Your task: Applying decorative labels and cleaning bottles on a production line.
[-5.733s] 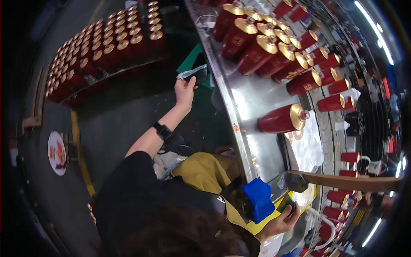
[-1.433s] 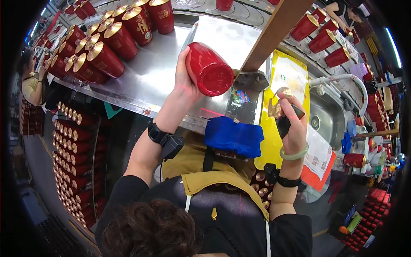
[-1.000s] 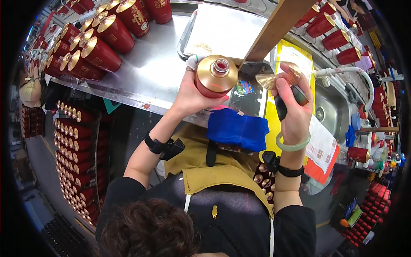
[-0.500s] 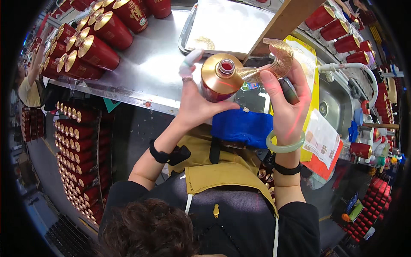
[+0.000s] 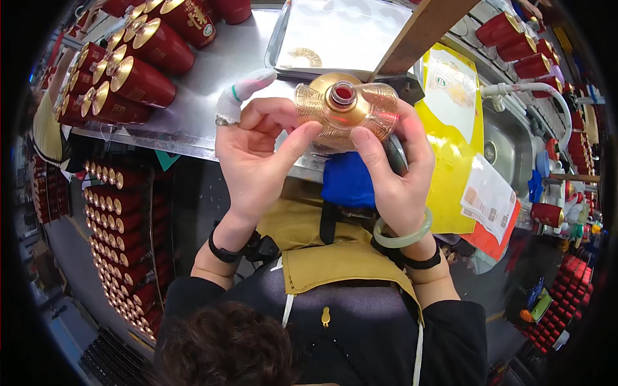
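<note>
A red bottle with a gold shoulder (image 5: 322, 83) and an open, clear-rimmed neck (image 5: 342, 93) stands in front of me on the metal bench. A curved, see-through sticker with gold patterning (image 5: 335, 137) wraps around the near side of that shoulder. Its left end is pinched between thumb and fingers of my left hand (image 5: 254, 154), whose index finger wears a white finger cot (image 5: 248, 88) and points away. The sticker's right end is held by my right hand (image 5: 402, 174). A dark, smooth-edged object (image 5: 395, 154) is tucked in the right palm; its kind is unclear.
Beyond the bottle lies a tray (image 5: 275, 55) of white backing sheets (image 5: 351, 32) with another gold arc sticker (image 5: 304, 58). Several red bottles (image 5: 164, 48) crowd the left bench. A wooden post (image 5: 428, 32), yellow sheet (image 5: 450, 193) and sink (image 5: 508, 145) are at the right.
The right hand has brought the sticker left and down onto the bottle's shoulder. My left hand has let go of the bottle's side and taken the sticker's left end.
</note>
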